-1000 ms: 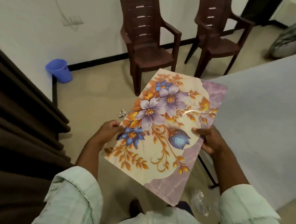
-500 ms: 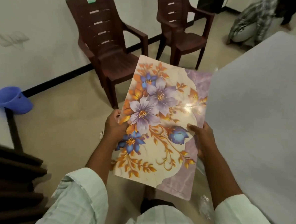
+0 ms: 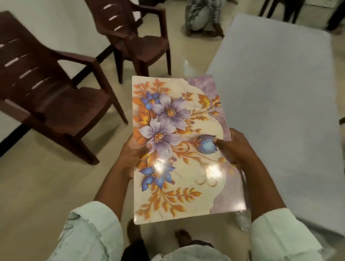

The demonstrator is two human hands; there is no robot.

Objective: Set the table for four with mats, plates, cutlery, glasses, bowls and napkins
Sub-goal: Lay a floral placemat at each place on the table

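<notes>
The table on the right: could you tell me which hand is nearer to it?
Right. The right hand grips the mat's edge beside the table; the left hand holds the mat's opposite edge, on the side towards the chairs.

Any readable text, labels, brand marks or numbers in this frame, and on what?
None can be read.
Floral mat, gripped by the left hand and right hand: printed flowers and leaves only, no lettering.
Table and brown chairs: no markings visible.
</notes>
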